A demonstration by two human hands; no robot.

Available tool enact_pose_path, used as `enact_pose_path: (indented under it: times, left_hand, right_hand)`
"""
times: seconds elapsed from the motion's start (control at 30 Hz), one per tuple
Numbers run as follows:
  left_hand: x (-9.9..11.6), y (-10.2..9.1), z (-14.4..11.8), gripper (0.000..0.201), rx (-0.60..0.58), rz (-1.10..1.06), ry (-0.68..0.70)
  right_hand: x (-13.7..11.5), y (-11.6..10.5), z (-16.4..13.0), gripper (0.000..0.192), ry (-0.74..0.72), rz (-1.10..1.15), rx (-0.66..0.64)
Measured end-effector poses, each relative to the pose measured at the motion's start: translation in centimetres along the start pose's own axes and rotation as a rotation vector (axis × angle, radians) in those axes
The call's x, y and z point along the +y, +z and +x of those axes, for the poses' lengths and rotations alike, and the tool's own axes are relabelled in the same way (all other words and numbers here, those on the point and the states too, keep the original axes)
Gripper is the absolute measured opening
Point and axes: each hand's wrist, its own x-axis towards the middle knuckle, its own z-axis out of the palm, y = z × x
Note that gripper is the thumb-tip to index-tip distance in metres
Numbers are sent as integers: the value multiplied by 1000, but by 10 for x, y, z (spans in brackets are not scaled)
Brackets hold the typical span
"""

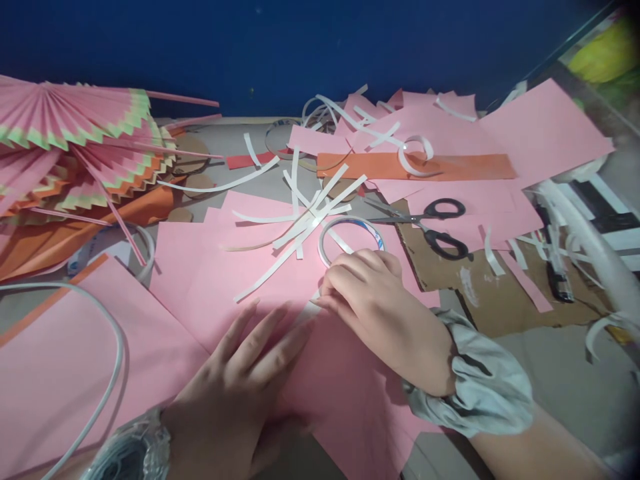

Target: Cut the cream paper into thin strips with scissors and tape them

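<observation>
My left hand [250, 373] lies with fingers stretched out on a pink paper sheet [200, 260]. Its fingertips rest beside a short white tape strip [309, 309] on that sheet. My right hand [367, 293] is closed in a pinch at the upper end of this strip. Just behind the right knuckles lies a thin tape roll [375, 233], partly hidden by the hand. Beyond both hands, a loose pile of white paper strips [313, 217] sits on the pink sheet. Black-handled scissors [440, 243] lie right of the roll, blades toward the strips.
Pleated paper fans [80, 127] fill the back left. A white cable [119, 347] curves over pink paper at left. More pink sheets [540, 133] and an orange strip [465, 167] lie at the back right. Brown cardboard [487, 300] carries a black box cutter [557, 277].
</observation>
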Motion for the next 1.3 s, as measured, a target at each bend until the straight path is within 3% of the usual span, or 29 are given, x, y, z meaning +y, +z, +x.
enact_pose_path:
  times: [0.47,0.67,1.3]
  left_hand:
    - [-3,-3,3,57,-25,-14,29]
    - [-2,-3,4,60,-40,-34,-1]
    - [-1,-3,4,61,-23,-32,6]
  right_hand:
    - [5,-10,0,13,78,165,52]
    - [8,-14,1,11,71,219,13]
    - [10,-12,4,13,60,192,-24]
